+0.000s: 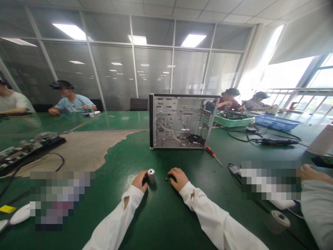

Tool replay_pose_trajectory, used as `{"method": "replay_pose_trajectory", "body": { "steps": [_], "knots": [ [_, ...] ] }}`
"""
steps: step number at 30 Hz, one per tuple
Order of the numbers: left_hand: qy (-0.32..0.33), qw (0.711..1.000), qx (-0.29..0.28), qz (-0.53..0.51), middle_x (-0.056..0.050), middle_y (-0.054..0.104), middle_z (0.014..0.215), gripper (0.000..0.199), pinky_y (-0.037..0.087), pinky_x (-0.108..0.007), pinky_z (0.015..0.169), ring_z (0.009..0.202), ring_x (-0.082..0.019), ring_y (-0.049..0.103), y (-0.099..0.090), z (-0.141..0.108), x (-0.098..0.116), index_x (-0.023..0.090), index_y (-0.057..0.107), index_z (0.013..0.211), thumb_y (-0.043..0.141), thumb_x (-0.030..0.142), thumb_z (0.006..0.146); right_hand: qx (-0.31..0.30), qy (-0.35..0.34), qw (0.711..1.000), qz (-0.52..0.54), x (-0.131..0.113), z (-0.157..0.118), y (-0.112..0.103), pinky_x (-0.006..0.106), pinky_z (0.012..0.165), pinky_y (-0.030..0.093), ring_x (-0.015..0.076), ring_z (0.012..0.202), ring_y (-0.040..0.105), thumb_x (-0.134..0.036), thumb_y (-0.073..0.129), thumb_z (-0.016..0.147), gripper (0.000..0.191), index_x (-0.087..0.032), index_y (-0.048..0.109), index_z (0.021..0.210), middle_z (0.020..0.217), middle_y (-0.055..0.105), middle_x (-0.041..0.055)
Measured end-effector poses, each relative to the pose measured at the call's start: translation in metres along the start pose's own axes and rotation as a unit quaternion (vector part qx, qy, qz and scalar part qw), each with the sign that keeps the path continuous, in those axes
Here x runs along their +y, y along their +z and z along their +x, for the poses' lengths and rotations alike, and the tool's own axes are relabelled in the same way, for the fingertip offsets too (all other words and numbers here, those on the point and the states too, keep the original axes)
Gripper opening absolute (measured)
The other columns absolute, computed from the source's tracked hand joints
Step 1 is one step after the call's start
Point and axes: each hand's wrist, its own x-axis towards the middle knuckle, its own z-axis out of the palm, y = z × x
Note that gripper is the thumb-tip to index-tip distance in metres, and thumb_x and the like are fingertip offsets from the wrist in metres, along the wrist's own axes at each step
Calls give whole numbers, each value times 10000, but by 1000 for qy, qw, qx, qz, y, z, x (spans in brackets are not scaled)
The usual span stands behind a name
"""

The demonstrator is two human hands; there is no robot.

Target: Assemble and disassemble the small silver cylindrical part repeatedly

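My left hand [141, 181] is closed round the left side of a small silver metal cylinder [151, 176], which stands upright on the green table [156, 211]. To the right of the cylinder, my right hand [179, 178] rests on the table with its thumb and fingers apart and nothing seen between them. Just left of its fingertips lies a tiny dark part [166, 179]. Beyond both hands stands an open computer case [182, 121] with cables and a black fan inside. An orange-handled screwdriver [213, 155] lies by the case's lower right corner.
At the left are a bare brown patch [85, 147], circuit parts [26, 151] and a black cable. Green [232, 121] and blue [277, 123] baskets stand at the back right. A roll [278, 222] and another person's arm [316, 194] are at the right; several people sit around.
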Motion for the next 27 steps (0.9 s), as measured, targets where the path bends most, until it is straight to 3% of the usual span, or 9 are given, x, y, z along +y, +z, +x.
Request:
{"method": "replay_pose_trajectory", "body": {
  "steps": [19, 27],
  "knots": [
    [-11, 1000, -11, 18, -55, 546, 919, 458, 426, -311, 775, 869, -185, 526, -2, 1, 4, 147, 490, 957, 396, 6, 532, -1, -12, 1000, -14, -3, -1, -2, 324, 754, 373, 178, 840, 465, -91, 468, 625, 243, -182, 567, 827, 879, 533, 50],
    [-1, 1000, -22, 16, -61, 557, 877, 414, 433, -302, 743, 816, -178, 538, -6, 0, 9, 128, 509, 937, 407, 18, 552, 57, -37, 996, 58, -27, -9, -11, 318, 783, 397, 154, 811, 491, -128, 444, 679, 375, -190, 440, 1049, 994, 480, 71]
  ]
}}
